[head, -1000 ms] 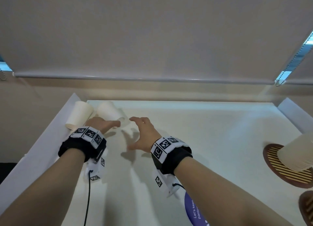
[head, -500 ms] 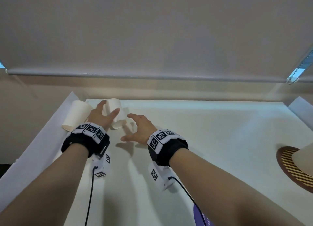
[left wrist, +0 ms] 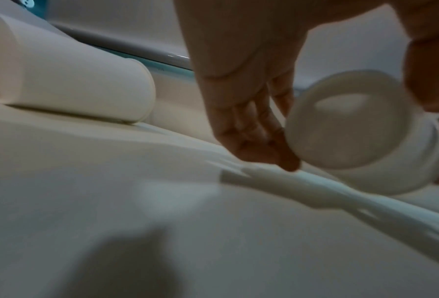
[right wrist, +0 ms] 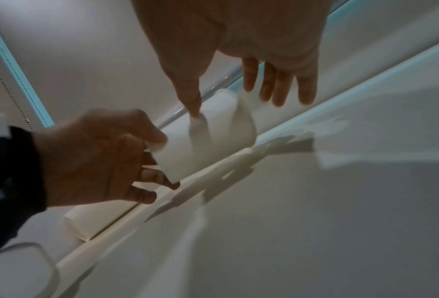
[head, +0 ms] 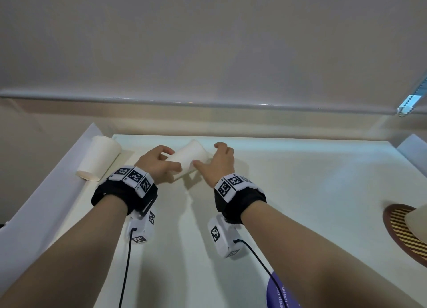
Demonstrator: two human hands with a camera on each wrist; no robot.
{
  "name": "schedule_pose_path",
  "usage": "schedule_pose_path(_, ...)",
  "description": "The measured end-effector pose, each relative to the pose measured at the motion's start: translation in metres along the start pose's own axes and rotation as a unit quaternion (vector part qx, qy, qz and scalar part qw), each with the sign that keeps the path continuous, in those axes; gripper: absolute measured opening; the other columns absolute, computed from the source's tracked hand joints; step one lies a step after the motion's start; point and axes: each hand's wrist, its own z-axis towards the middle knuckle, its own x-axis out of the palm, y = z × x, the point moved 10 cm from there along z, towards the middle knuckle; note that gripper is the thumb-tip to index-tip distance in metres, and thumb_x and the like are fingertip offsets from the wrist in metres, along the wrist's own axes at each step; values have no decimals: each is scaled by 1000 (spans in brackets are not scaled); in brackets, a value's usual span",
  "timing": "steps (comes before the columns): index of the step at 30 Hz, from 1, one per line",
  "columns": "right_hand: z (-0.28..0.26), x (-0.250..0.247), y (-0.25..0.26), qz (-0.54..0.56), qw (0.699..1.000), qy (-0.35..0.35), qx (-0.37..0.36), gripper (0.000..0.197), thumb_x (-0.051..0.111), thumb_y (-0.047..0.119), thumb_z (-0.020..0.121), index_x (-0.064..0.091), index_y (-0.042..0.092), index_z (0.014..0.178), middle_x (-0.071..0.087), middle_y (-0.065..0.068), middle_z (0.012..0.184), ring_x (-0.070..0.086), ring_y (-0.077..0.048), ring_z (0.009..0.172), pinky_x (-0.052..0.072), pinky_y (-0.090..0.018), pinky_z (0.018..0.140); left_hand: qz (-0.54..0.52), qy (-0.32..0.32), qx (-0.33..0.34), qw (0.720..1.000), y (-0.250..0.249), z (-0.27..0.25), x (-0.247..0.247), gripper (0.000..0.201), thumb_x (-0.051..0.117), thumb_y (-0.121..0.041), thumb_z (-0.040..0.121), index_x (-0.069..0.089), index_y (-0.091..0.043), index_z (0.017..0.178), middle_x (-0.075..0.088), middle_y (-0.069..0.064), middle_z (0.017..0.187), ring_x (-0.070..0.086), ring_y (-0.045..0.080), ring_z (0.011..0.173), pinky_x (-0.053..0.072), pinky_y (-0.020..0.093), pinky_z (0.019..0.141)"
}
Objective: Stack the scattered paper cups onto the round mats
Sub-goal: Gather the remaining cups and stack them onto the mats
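Note:
A white paper cup (head: 193,154) is held on its side just above the table, and my left hand (head: 171,161) grips its rim end between fingers (left wrist: 259,137) and thumb. The left wrist view looks at one round end of this cup (left wrist: 346,125). My right hand (head: 206,157) is at the cup's other side, its thumb touching the cup wall (right wrist: 213,139) and its fingers (right wrist: 277,84) spread straight above it. A second paper cup (head: 99,157) lies on its side by the left wall. At the far right, a brown striped round mat (head: 399,227) carries a stack of cups (head: 418,222).
The white table (head: 300,192) has raised white walls on the left (head: 46,187) and the right (head: 413,143), with a drawn roller blind behind. A purple printed label (head: 279,291) lies near the front edge. Cables hang from both wrist units.
My left hand closed round the cup on the table, lifted it and carried it right. My right hand came in until its thumb met the cup. The other cup stayed put.

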Motion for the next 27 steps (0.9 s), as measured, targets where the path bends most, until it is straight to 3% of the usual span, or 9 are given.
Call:
schedule_pose_path(4, -1, 2, -3, 89, 995, 49, 12, 37, 48, 28, 95, 50, 4, 123, 56, -11, 119, 53, -25, 104, 35, -23, 79, 3, 48, 68, 996, -20, -14, 7, 19, 70, -17, 82, 62, -19, 99, 65, -1, 89, 62, 16, 80, 45, 22, 65)
schedule_pose_path(6, 0, -5, -1, 118, 993, 28, -1, 23, 40, 20, 97, 57, 6, 102, 58, -7, 100, 49, -20, 88, 32, -21, 73, 33, -98, 112, 988, -28, -17, -29, 20, 70, -31, 81, 67, -17, 94, 67, -2, 93, 61, 18, 86, 44, 23, 70)
schedule_pose_path(8, 2, -13, -2, 138, 990, 4, -4, 19, 37, 16, 97, 51, 10, 86, 52, -3, 88, 45, -19, 83, 32, -23, 70, 132, -303, 116, 937, -33, -31, -79, 21, 68, -29, 83, 67, -15, 98, 62, 7, 114, 55, 27, 105, 44, 35, 88)
schedule_pose_path(10, 1, -16, -5, 135, 991, -4, 0, 24, 35, 15, 97, 44, 12, 75, 49, -1, 80, 43, -20, 79, 32, -27, 64, 220, -369, 36, 902, -18, -34, -107, 37, 66, -21, 81, 57, -15, 116, 41, 13, 138, 35, 32, 127, 34, 49, 101)
schedule_pose_path(13, 0, -20, -14, 124, 992, -4, 10, 25, 34, 17, 97, 42, 10, 74, 48, -3, 79, 41, -21, 77, 30, -26, 56, 260, -337, -92, 900, 32, -25, -126, 65, 69, -23, 78, 35, -15, 133, 30, 19, 138, 27, 35, 129, 31, 56, 100)
schedule_pose_path(16, -1, -21, -22, 117, 993, 6, 21, 21, 33, 18, 98, 42, 8, 81, 45, -1, 75, 40, -21, 76, 27, -21, 53, 242, -318, -122, 908, 68, -16, -134, 69, 64, -26, 82, 21, -18, 135, 39, 28, 123, 38, 43, 118, 37, 56, 96)
schedule_pose_path(20, -5, -28, -29, 109, 993, 1, 41, 25, 30, 19, 99, 39, 9, 77, 41, 3, 69, 40, -21, 76, 27, -21, 51, 193, -300, -79, 931, 59, -19, -122, 62, 61, -26, 86, 24, -17, 135, 49, 32, 117, 55, 47, 98, 49, 53, 85)
schedule_pose_path(23, -14, -41, -34, 110, 992, -12, 57, 18, 28, 18, 100, 42, 10, 91, 49, -3, 87, 42, -21, 79, 30, -25, 55, 133, -300, -33, 944, 39, -34, -98, 58, 64, -25, 84, 35, -15, 133, 53, 31, 116, 57, 45, 97, 46, 45, 81)
schedule_pose_path(27, -32, -81, -40, 95, 992, -48, 71, 15, 27, 14, 101, 41, 10, 101, 48, -8, 95, 44, -21, 83, 31, -25, 66, 30, -204, 39, 978, 9, -60, -54, 48, 67, -43, 74, 50, -24, 115, 62, 14, 96, 61, 32, 89, 44, 36, 81)
